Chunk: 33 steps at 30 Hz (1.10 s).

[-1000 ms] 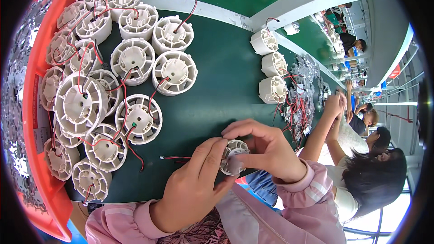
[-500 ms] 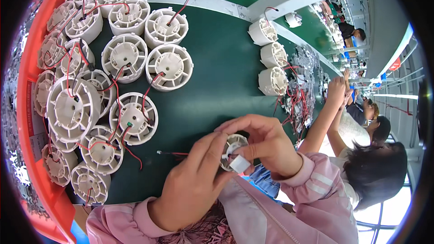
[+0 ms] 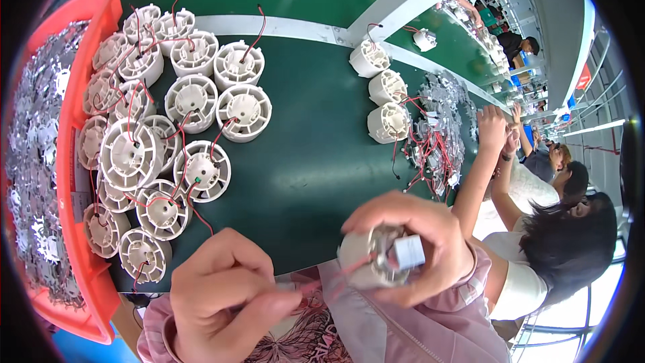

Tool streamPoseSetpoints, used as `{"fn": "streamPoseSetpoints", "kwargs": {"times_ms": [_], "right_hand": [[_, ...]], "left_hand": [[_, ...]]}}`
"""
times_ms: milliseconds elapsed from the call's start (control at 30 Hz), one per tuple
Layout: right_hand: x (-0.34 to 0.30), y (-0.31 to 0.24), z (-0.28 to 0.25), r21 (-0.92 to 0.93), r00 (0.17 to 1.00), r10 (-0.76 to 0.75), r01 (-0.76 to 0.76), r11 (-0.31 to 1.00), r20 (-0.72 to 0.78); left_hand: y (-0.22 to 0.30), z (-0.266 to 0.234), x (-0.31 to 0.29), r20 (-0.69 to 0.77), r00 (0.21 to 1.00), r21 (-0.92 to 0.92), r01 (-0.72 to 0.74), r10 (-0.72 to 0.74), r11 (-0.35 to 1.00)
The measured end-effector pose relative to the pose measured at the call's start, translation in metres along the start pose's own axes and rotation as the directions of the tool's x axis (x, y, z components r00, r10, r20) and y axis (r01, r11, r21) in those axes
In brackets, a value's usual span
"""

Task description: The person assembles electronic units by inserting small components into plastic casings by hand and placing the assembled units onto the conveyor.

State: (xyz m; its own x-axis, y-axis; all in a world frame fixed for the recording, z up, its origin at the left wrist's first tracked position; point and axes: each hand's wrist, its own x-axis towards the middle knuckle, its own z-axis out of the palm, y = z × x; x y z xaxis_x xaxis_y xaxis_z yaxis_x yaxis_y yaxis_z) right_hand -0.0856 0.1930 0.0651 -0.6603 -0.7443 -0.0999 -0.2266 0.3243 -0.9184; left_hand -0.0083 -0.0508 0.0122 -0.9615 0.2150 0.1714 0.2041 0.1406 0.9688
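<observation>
My right hand (image 3: 420, 245) is wrapped around a white round plastic housing (image 3: 359, 255), tilted on its side near the table's front edge. A small pale rectangular block (image 3: 409, 252) sits at the housing's open end, by the right thumb and palm. Blurred red wires (image 3: 349, 270) run from the housing toward my left hand (image 3: 228, 296). That hand is closed, its thumb and forefinger pinching the wires; the exact grip is smeared by motion. Left of my hands, several similar white housings (image 3: 243, 113) with red and black wires stand close together on the green table (image 3: 302, 168).
A red bin (image 3: 67, 181) of shiny metal pieces (image 3: 47, 121) lies along the left. Three housings (image 3: 388, 122) stand at the right, beside a heap of red-wired parts (image 3: 433, 154) and thin metal pieces. A white frame bar (image 3: 282, 27) crosses behind. Co-workers (image 3: 561, 242) sit along the right.
My hands have moved apart and nearer to me. The left hand has left the housing and drawn to the left with the wires; the right hand alone keeps the housing. The view has shifted slightly.
</observation>
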Motion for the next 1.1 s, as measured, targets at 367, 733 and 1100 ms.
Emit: {"fn": "streamPoseSetpoints", "kwargs": {"times_ms": [367, 733, 1100], "right_hand": [[0.0, 0.01, 0.009, 0.223, 0.992, -0.121, 0.111, 0.969, 0.031], [0.008, -0.007, 0.021, -0.149, 0.974, -0.176, 0.155, 0.977, -0.14], [0.026, 0.032, 0.028, 0.031, 0.909, -0.395, 0.402, 0.915, -0.135]], "left_hand": [[-0.004, 0.031, 0.001, 0.099, 0.995, -0.99, 0.097, 0.008, 0.1], [0.019, 0.022, 0.016, -0.183, 0.967, -0.196, 0.142, -0.179, 0.97], [0.012, 0.013, 0.02, 0.365, 0.887, -0.736, 0.462, -0.284, 0.496]]}}
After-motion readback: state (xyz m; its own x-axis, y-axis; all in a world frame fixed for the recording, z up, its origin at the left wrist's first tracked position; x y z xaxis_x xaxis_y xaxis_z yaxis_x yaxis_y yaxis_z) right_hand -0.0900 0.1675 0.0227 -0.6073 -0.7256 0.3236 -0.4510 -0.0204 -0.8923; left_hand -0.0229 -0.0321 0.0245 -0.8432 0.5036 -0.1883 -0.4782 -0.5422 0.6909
